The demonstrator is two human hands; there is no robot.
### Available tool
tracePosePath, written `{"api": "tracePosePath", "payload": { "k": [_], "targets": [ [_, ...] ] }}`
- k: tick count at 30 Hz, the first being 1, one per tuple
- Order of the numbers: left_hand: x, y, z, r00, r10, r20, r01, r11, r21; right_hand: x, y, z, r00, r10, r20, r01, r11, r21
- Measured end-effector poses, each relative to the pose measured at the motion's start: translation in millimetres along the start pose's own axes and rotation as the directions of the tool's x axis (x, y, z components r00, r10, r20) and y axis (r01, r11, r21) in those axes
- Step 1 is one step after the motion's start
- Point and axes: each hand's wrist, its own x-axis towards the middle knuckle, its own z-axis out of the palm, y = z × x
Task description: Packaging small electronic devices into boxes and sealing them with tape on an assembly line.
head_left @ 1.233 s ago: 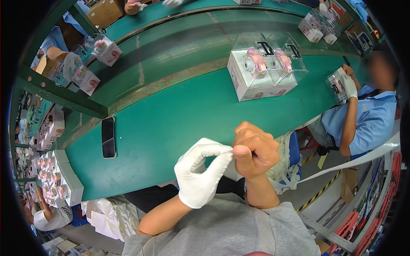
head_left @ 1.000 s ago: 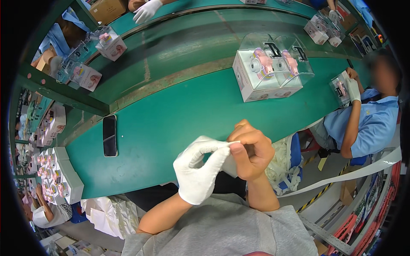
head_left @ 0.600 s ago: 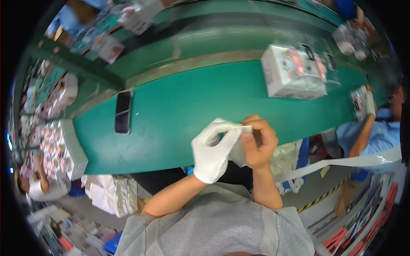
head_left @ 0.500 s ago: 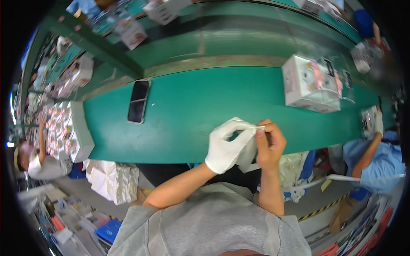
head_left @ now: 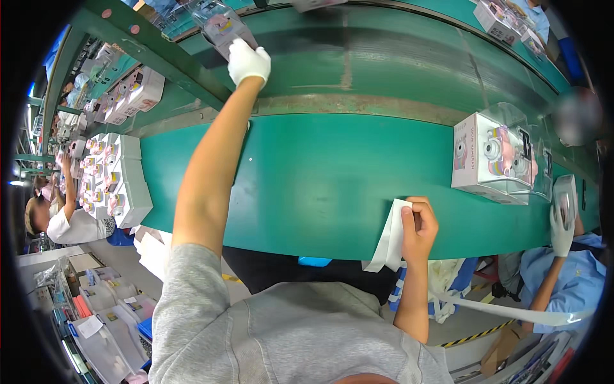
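Note:
My left hand (head_left: 249, 64), in a white glove, reaches far forward over the green belt. Its fingers close on the near end of a clear-windowed box (head_left: 221, 27) with a pink toy camera inside; the fingertips are partly hidden. My bare right hand (head_left: 419, 230) is above the bench's near edge, to the right. Between its thumb and fingers it pinches a white strip (head_left: 387, 240), which hangs down in a fold. My left forearm covers most of a phone lying on the green bench (head_left: 320, 173).
At the right stands a white box (head_left: 470, 157) with a clear window and pink toy cameras. Several white boxes (head_left: 128, 182) are grouped at the left. A green post (head_left: 160, 61) rises beside my left arm. Co-workers sit on both sides; a gloved hand (head_left: 563, 227) is at the right.
My left hand has left the strip and stretched forward and left to the box on the belt. My right hand keeps the strip, which now hangs loose. The view has shifted slightly.

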Motion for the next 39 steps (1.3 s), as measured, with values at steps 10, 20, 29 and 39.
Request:
{"api": "tracePosePath", "payload": {
  "k": [10, 20, 29, 39],
  "targets": [
    [68.9, -7.7, 4.3, 0.968, -0.107, 0.226, 0.034, 0.951, 0.306, -1.9, 2.6, -3.9, 0.999, -0.009, -0.049, 0.01, 1.0, 0.025],
    [2.1, 5.7, -51.3, 0.935, 0.189, 0.302, -0.241, 0.96, 0.145, -2.7, 2.4, -3.9, 0.999, -0.02, -0.027, 0.021, 0.999, 0.037],
    [-206.5, 21.0, -195.5, 0.839, 0.536, 0.092, -0.477, 0.807, -0.348, -1.4, -8.3, -6.3, 0.985, -0.104, 0.138, 0.105, 0.995, -0.001],
    [-290.4, -4.5, -217.1, 0.757, 0.627, -0.184, -0.625, 0.614, -0.482, 11.8, -89.2, 42.7, 0.781, -0.312, 0.541, 0.45, 0.882, -0.141]
  ]
}}
